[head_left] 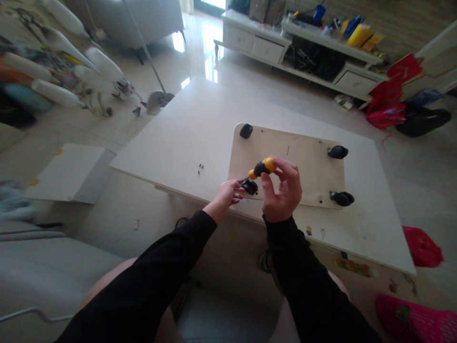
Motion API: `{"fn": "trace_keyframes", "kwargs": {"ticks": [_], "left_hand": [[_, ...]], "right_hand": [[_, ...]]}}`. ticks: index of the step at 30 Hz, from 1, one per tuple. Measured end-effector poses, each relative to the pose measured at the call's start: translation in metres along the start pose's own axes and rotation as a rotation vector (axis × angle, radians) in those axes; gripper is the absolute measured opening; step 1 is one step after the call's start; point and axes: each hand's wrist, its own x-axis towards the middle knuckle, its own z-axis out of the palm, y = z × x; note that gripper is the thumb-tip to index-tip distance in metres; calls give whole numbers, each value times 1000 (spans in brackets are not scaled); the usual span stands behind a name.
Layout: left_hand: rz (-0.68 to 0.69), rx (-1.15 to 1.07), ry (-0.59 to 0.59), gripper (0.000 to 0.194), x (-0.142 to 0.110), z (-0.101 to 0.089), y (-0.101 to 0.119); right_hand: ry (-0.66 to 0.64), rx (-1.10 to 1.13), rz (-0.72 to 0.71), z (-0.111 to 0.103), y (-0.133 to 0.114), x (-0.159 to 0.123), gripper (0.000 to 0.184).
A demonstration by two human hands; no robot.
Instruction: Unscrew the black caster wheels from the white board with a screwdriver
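1. the right hand (283,193) is wrapped around the yellow-and-black handle of a screwdriver (263,168), thumb on the near side and fingers on the far side.
2. the screwdriver slants down to the left, its shaft end at the near left caster (250,186); whether the tip sits in a screw head is too small to tell.
3. the left hand (225,197) has its fingertips at the left side of that caster, close to the screwdriver's end; i cannot tell whether they pinch something or only touch it.
4. the two hands are apart, with the near left caster between them.
5. this caster is at the near left corner of a pale, round-cornered board (317,171), which lies flat on the right part of a white table (178,128).
6. the other corners bear a far left caster (246,131), a far right caster (337,152) and a near right caster (343,198), all black.
7. three small dark screws (202,166) are grouped on the table, left of the board and apart from it.
8. a small sticker (309,230) is at the table's near edge, right of the right forearm.
9. on the floor, a white box (78,166) is left of the table, and a long-handled dustpan (159,101) is beyond its far left side.
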Motion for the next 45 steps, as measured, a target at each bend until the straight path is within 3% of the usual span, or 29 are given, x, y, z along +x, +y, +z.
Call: {"fn": "trace_keyframes", "kwargs": {"ticks": [3,9,15,20,26,31,37,45], "left_hand": [[-4,-34,-6,21,0,0,0],[-24,-69,0,18,2,-1,1],[-20,-63,-12,18,5,-5,1],[-22,-70,-34,19,7,-9,2],[-4,-49,-68,20,8,-10,1],[7,0,-36,19,10,-10,-1],[21,-12,-17,19,9,-9,-2],[-4,-31,-14,25,8,-9,-1]], "right_hand": [[-22,29,3,0,2,-2,45],[40,-118,-50,1,1,0,38],[-22,-5,7,1,2,-2,46],[57,-69,-4,1,5,-3,44],[2,-52,50,-1,7,-4,44],[79,-96,52,-3,10,-3,42],[12,-15,83,-3,11,-4,45],[77,-29,73,-2,10,-4,46]]}}
